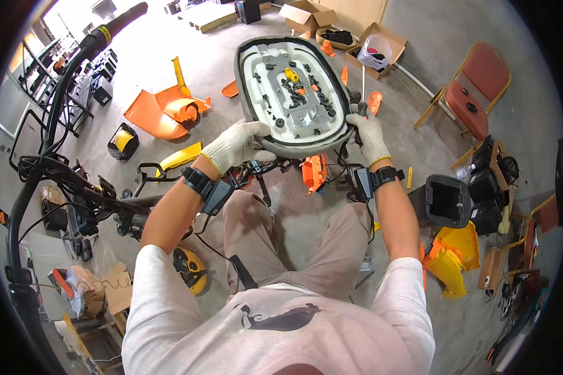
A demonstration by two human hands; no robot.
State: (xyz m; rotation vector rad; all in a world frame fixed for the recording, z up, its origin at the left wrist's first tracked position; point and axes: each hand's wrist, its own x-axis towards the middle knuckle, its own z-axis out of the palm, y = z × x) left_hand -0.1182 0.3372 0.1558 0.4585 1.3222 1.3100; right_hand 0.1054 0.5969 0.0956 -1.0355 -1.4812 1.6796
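Held out before me is an upturned scooter seat (254, 100), its white plastic underside framed by a dark padded rim. Many small black screws (297, 97) lie loose in it, with a small yellow part (291, 75) among them. My left hand (234, 145), in a white knit glove, is closed on the near left edge, thumb over the rim. My right hand (370, 137), gloved alike, grips the near right edge. A screwdriver (363, 87) with a dark handle sticks up from that same hand, its shaft pointing away from me.
At left stands a bare scooter frame with a black handlebar (59, 94) and hanging cables. Orange body panels (159, 115) and a yellow panel (453, 256) lie about the floor. A red chair (472, 103), a black bin (447, 201) and cardboard boxes (306, 15) stand around.
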